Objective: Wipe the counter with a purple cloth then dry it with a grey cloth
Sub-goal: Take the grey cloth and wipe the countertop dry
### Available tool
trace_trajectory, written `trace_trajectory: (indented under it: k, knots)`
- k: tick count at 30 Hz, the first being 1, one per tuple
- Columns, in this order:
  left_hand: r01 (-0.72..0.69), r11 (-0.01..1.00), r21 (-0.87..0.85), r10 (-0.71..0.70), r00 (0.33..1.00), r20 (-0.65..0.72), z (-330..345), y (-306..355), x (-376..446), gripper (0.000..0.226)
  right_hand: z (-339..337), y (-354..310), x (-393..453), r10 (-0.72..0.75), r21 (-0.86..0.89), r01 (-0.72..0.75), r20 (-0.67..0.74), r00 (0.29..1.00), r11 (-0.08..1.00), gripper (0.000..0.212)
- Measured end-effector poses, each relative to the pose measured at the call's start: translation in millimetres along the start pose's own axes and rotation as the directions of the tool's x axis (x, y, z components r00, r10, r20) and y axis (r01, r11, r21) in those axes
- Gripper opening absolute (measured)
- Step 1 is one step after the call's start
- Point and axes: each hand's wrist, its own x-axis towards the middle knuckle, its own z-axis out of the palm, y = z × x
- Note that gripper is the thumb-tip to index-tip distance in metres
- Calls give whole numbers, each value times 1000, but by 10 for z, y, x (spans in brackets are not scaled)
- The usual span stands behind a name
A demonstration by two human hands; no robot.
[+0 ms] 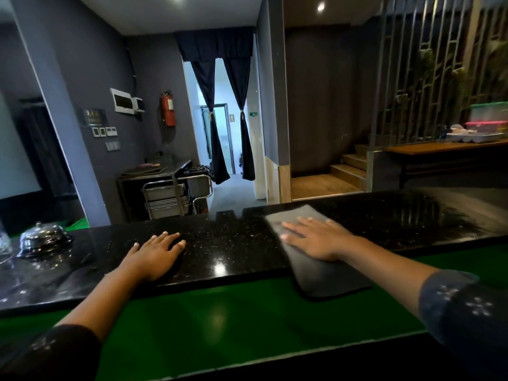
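Grey cloth (pixel 308 243) on counter (pixel 225 243) | right hand (pixel 316 239) flat on it | left hand (pixel 156 254) flat, apparently empty

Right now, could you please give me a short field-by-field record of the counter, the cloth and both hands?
surface: black counter, glossy and speckled
cloth: grey cloth spread flat, its near end hanging over the counter's front edge
right hand: flat on the grey cloth, fingers straight
left hand: flat on bare counter, holding nothing
purple cloth: not in view
other item: metal bell at the counter's left end
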Motion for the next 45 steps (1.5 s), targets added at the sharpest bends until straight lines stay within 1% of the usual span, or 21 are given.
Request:
trace_trajectory:
  k: [2,3,5,6,7,8,10,12,17,24,26,28,29,31,33,34,36,38,40,42,45]
  knots:
    - [56,997,62,-56,998,-6,-46,66,-42,55,-68,428,-62,131,2,-131,-29,991,991,66]
    - [82,986,144,-80,997,-21,-87,118,-56,55,-96,558,-69,188,14,-187,-43,981,982,67]
    - [92,944,317,-71,995,-77,-156,291,-84,55,-123,619,-67,251,34,-250,-38,967,968,67]
    - [76,938,337,-43,993,-106,-171,434,-100,56,-124,585,-80,251,37,-250,-29,968,968,67]
    - [52,953,297,-15,992,-125,-159,608,-90,56,-113,539,-114,232,38,-232,-18,972,972,67]
    - [22,977,210,4,992,-124,-124,805,-72,56,-88,494,-176,196,33,-195,-15,981,980,67]
    - [-29,1000,4,29,997,-66,-11,1191,-22,56,-24,448,-354,86,4,-86,-32,996,996,65]
    - [-36,997,-70,35,999,-14,141,1430,40,55,10,469,-489,-1,-16,0,-42,999,1000,65]
    - [3,999,-48,-2,1000,18,240,1452,151,55,-34,488,-122,-37,-11,37,32,999,999,66]
    - [-7,999,-46,7,1000,7,250,1408,233,52,-17,-194,987,-50,6,50,20,999,999,72]
    - [-19,999,-29,19,1000,0,256,1382,246,52,-10,-153,1162,-110,5,110,10,994,994,71]
    - [-20,999,-41,20,1000,4,262,1373,235,52,-29,114,1271,-144,-23,144,-9,990,989,70]
    - [-19,999,-45,20,1000,1,264,1371,231,52,-54,319,1311,-106,-24,105,-15,994,994,69]
    - [-27,999,-45,27,1000,-3,257,1378,232,52,-128,838,1350,56,-13,-56,-26,998,998,68]
    - [-27,999,-43,27,1000,-4,258,1377,228,52,-216,1320,1307,212,-15,-212,-16,977,977,71]
    - [-24,999,-42,24,1000,-6,264,1382,222,53,-248,1482,1270,259,-23,-259,-6,966,965,72]
    - [-19,999,-48,19,1000,-5,267,1398,210,53,-286,1586,1204,313,-26,-313,9,950,950,71]
    - [-13,999,-50,13,1000,-4,262,1419,207,53,-272,1424,1158,332,-23,-332,6,943,943,70]
    - [-7,999,-48,7,1000,1,249,1434,206,53,-231,1101,1105,261,-19,-261,-15,965,965,68]
    - [0,999,-50,1,1000,7,238,1438,195,53,-152,725,996,101,-17,-101,-32,994,995,66]
    - [-1,999,-54,2,1000,16,207,1433,170,53,-46,239,745,-104,-26,105,10,994,994,67]
